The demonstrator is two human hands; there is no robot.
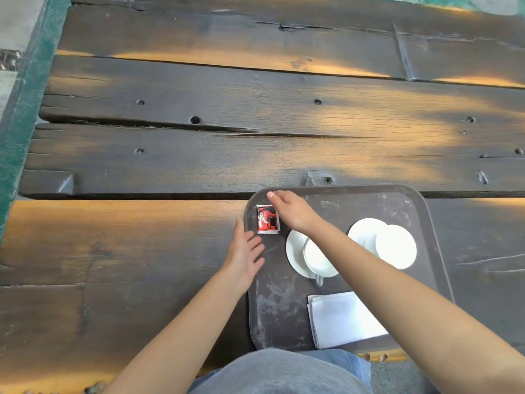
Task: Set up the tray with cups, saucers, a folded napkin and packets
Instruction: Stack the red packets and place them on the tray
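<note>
Flanking the red packet (268, 219), whose print is unreadable, left hand (245, 250) and right hand (288, 210) show spread grips.

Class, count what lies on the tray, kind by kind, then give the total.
Cups: 2
Saucers: 2
Folded napkin: 1
Red packet: 1 in view; whether another lies under it cannot be told
Total: 6
</note>
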